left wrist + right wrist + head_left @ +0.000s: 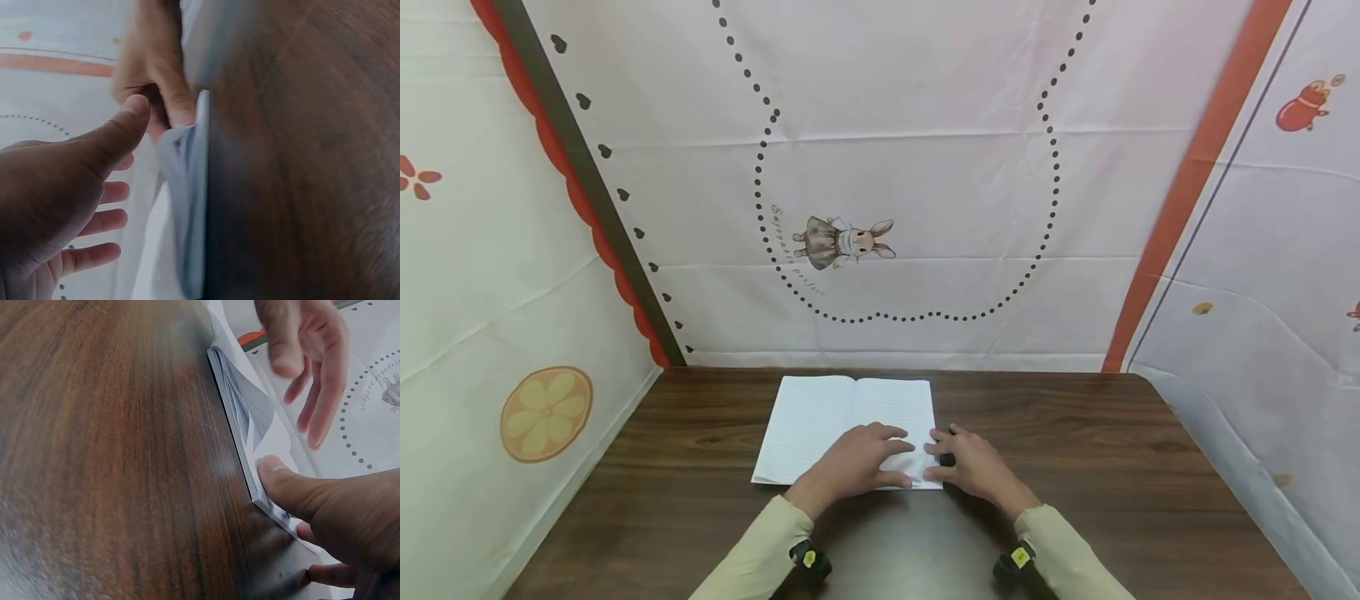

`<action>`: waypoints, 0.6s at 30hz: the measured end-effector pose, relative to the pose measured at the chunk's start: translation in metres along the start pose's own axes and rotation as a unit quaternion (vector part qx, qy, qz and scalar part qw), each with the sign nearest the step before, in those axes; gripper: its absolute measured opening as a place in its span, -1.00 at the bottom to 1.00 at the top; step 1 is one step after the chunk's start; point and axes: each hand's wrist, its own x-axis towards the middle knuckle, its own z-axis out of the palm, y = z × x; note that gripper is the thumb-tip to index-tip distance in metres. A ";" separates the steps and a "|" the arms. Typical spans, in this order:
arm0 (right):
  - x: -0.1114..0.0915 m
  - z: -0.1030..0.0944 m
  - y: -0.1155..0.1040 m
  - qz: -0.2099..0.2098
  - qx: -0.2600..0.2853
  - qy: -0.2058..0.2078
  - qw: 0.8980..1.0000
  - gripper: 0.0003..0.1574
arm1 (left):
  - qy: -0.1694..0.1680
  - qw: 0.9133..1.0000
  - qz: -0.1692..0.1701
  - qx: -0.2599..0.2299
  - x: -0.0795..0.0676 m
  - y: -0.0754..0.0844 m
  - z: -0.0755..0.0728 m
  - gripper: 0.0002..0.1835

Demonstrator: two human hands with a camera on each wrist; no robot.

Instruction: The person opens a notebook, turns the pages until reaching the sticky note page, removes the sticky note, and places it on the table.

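Observation:
An open notebook (812, 417) with lined white pages lies on the table. Over the lower part of its right page hovers my left hand (861, 458), its fingers loosely spread and holding nothing. In the right wrist view the left hand (309, 362) is apart from the paper. My right hand (973, 467) is at the notebook's right edge. Its thumb (290, 484) presses on the page near the near right corner, while the other fingers are spread beside the edge, partly hidden. Along the near edge some pages (250, 403) bulge up from the stack.
The dark wooden table (1075, 450) extends around the notebook. Behind it hangs a white printed cloth (910, 192) with a rabbit figure, and similar cloth covers both sides. Each wrist wears a small dark camera on a strap.

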 end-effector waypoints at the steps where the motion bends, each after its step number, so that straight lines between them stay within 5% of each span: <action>1: 0.000 0.000 0.000 -0.004 -0.002 0.002 1.000 -0.39 | -0.001 1.000 0.003 0.000 0.001 0.001 0.003 -0.41; 10: -0.001 0.000 0.002 -0.025 -0.003 0.002 1.000 -0.40 | -0.003 1.000 0.014 0.009 0.012 0.005 0.023 -0.42; 18: 0.000 0.000 0.002 -0.008 0.002 -0.006 1.000 -0.39 | -0.008 1.000 0.006 0.020 0.016 0.005 0.021 -0.46</action>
